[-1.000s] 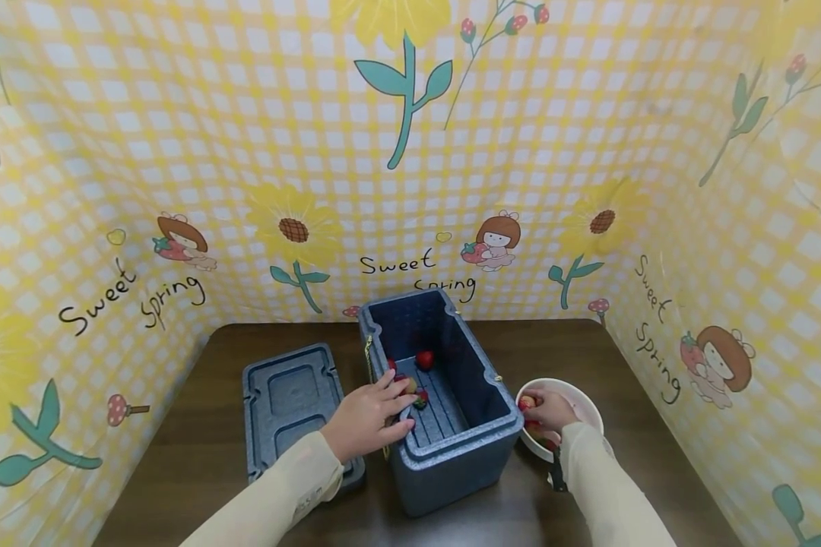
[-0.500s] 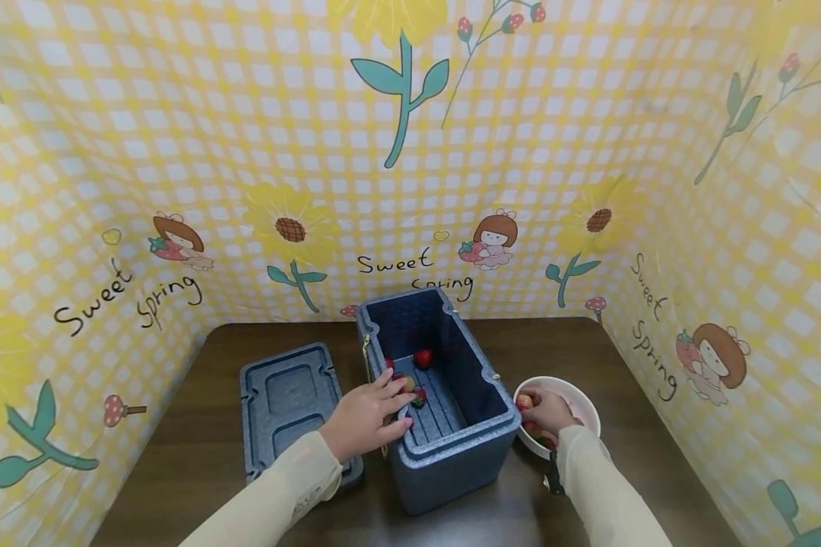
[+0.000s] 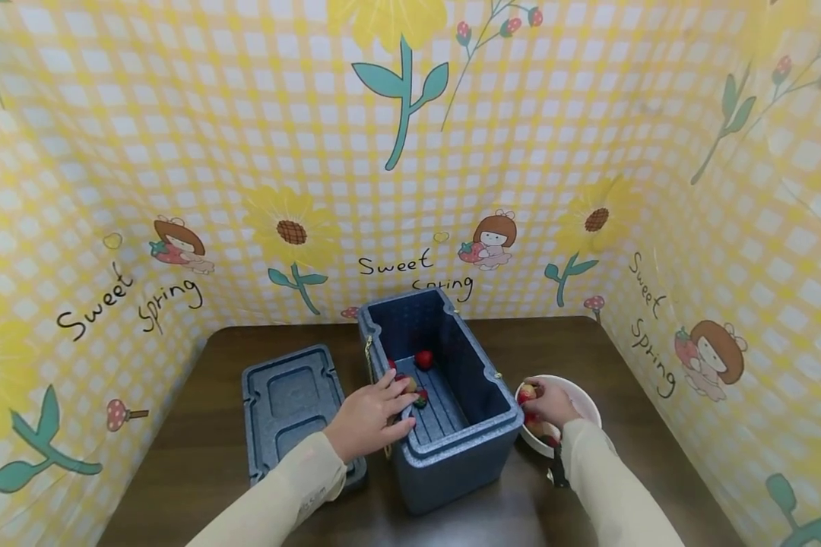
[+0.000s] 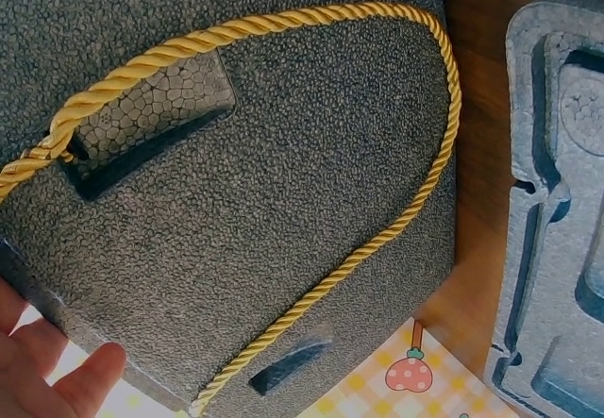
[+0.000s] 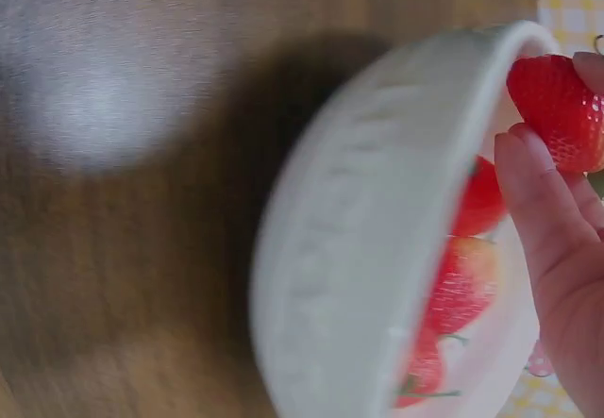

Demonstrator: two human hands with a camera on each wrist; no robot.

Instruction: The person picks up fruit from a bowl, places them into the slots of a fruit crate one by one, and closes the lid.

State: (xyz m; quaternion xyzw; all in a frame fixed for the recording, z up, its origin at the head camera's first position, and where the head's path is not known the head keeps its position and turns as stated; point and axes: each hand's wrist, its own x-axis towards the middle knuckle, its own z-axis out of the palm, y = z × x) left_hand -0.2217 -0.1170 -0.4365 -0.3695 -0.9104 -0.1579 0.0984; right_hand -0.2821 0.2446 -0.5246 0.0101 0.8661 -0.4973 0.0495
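Right wrist view, unlike left: pinched strawberry (image 5: 557,111)

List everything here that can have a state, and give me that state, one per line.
Foam box: upright, uncovered, strawberries inside
Lid: off the box, lying on the table
Gold rope: slack, looped along the box's side
White bowl: upright, partly filled with strawberries
Left hand: resting on the box's rim
Right hand: pinching a strawberry

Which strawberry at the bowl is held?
The topmost strawberry in the right wrist view, pinched by the right hand; the others there lie in the bowl, ungripped.
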